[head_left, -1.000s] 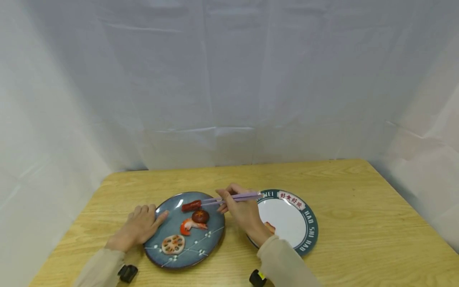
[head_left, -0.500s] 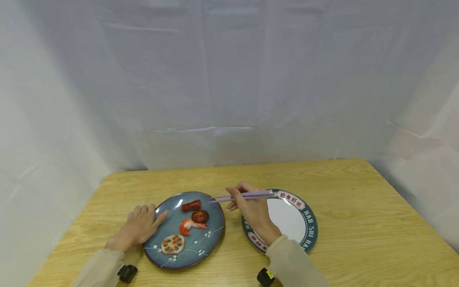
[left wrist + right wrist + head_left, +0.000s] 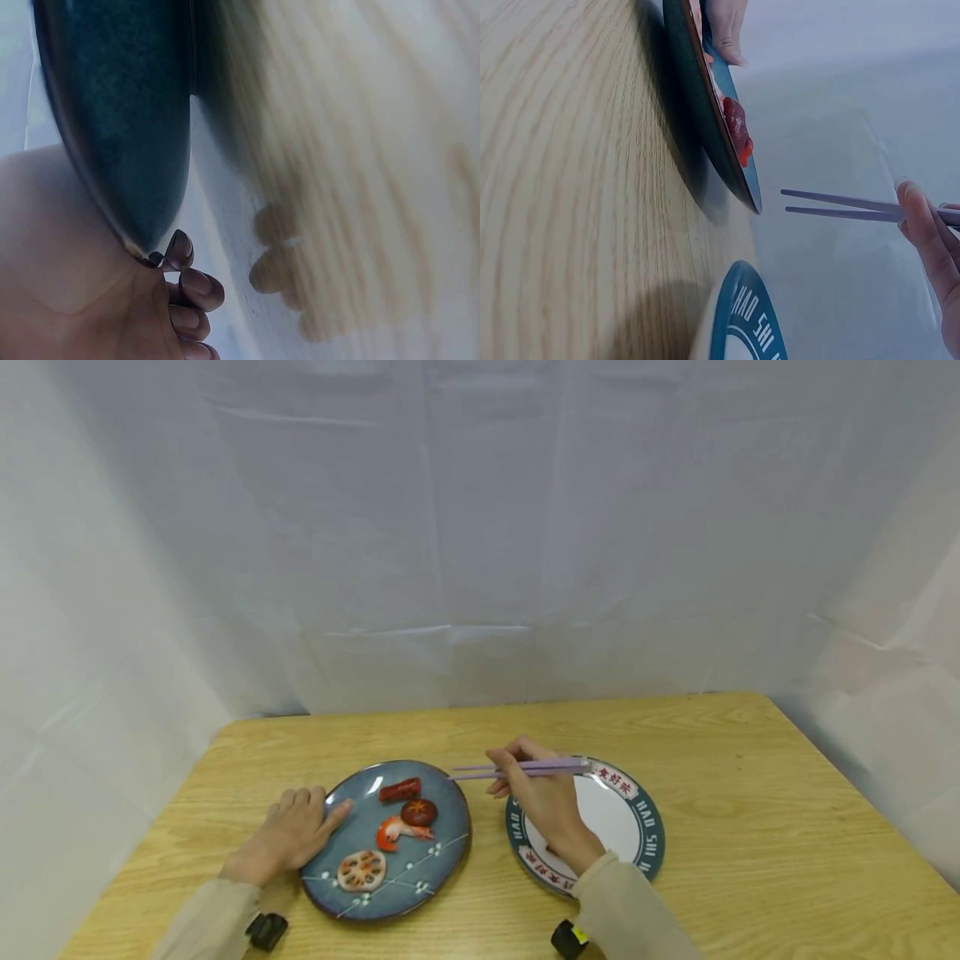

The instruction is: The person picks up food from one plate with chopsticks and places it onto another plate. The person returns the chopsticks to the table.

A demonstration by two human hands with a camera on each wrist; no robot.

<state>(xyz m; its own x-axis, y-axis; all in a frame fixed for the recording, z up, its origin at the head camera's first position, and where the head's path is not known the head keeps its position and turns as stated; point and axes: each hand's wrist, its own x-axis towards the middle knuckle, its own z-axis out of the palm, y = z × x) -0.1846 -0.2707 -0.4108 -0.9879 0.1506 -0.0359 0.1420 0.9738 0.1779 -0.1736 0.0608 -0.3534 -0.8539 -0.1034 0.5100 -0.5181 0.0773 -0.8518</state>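
My left hand point(image 3: 296, 827) holds the left rim of a blue-grey plate point(image 3: 442, 877), its thumb lying over the edge. In the left wrist view, fingertips point(image 3: 196, 285) show close below the plate's rim. On this plate lie a red sausage-like piece point(image 3: 400, 790), a mushroom cap point(image 3: 418, 812), a shrimp point(image 3: 401, 831) and a lotus root slice point(image 3: 362, 871). My right hand point(image 3: 543, 797) pinches lilac chopsticks point(image 3: 555, 767), whose tips point left near the plate's right rim. Those tips stand slightly apart with nothing between them, as the right wrist view shows.
A white plate point(image 3: 611, 822) with a green lettered rim lies under and beyond my right hand, which hides part of it. Both plates stand on a wooden table point(image 3: 750, 802). Pale sheeting point(image 3: 480, 568) hangs behind the table and at both sides.
My right hand has drawn the chopsticks away to the right, from the red piece to beyond the blue-grey plate's right rim. The left hand and the food on that plate stay in place.
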